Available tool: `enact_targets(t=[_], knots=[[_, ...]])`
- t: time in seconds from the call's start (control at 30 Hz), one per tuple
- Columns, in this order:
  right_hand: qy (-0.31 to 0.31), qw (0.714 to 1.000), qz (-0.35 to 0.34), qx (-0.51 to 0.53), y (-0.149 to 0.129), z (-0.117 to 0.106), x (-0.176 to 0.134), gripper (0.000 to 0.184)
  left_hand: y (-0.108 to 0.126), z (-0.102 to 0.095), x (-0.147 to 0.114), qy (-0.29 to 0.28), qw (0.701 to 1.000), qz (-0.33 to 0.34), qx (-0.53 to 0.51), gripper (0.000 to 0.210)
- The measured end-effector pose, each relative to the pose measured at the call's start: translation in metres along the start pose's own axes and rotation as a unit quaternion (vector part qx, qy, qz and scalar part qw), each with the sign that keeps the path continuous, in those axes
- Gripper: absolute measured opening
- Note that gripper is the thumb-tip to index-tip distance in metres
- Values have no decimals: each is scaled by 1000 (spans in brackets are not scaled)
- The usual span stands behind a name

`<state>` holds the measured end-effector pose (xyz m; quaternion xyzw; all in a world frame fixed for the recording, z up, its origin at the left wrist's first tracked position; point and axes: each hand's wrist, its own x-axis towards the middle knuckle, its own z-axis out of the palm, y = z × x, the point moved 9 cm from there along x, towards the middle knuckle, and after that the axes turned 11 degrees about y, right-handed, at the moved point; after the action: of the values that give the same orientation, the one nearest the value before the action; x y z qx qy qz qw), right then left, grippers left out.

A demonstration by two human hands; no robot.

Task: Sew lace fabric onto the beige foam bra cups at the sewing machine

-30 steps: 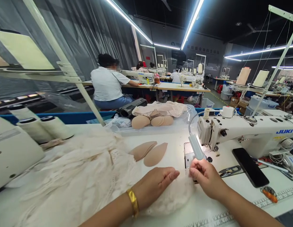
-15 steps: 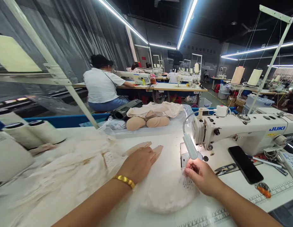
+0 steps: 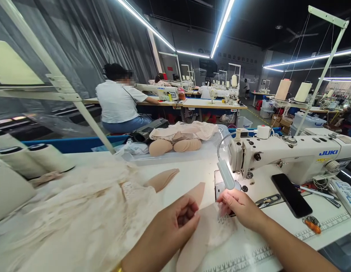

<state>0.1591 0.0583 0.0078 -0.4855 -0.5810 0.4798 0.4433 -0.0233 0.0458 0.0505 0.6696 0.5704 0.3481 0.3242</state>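
My left hand [image 3: 175, 223] is closed with thumb and fingertips on a thin beige fabric panel [image 3: 198, 192], pointed at its upper end. The panel's middle is partly hidden by the hand, and its lower part lies over pale lace fabric [image 3: 222, 230]. Beside the needle area of the white sewing machine [image 3: 294, 155], my right hand [image 3: 237, 206] pinches the edge of that lace fabric. A lit lamp [image 3: 226, 174] hangs just above the right fingers. Further back, a small stack of matching beige panels [image 3: 164, 179] rests on the table.
A heap of cream lace fabric [image 3: 87, 215] covers the left. Behind are a clear plastic bin [image 3: 212, 145] and round beige pads [image 3: 161, 147]. Thread snips [image 3: 268, 201], a black phone [image 3: 291, 195] and thread cones [image 3: 51, 156] lie around. A co-worker [image 3: 119, 102] sits ahead.
My left hand has come back from the stack toward me and the lace, bringing a beige panel with it. My right hand stays by the needle, holding the lace.
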Motion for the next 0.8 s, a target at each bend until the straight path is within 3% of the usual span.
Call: enact_targets(t=[0.1,0.2,0.23,0.3,0.37,0.4,0.5,0.53,0.67,0.73,0.8], knots=[[-7,1000,-20,19,-6,3,-3,27,-6,18,-8,4,999,30,28,26],[2,999,-53,-7,-16,3,-9,17,10,22,-4,29,990,125,60,26],[-1,998,-66,-21,-21,4,-12,15,18,24,-1,16,985,161,57,32],[-12,994,-100,-42,-31,5,-19,13,28,33,4,-81,976,200,37,43],[-7,988,-143,-64,-42,4,-25,11,21,36,12,-170,967,184,50,50],[3,983,-165,-75,-46,3,-28,10,14,29,19,-170,967,172,80,55],[39,973,-204,-103,-52,-1,-33,12,0,-5,37,-67,968,177,165,67],[43,970,-212,-107,-53,0,-35,12,0,-9,35,-61,967,190,159,67],[35,953,-273,-125,-65,4,-42,12,18,9,13,-158,963,208,65,53],[48,936,-317,-147,-76,2,-47,13,24,22,7,-193,963,172,75,27],[75,913,-359,-177,-88,-2,-52,16,26,30,7,-209,962,143,104,18]])
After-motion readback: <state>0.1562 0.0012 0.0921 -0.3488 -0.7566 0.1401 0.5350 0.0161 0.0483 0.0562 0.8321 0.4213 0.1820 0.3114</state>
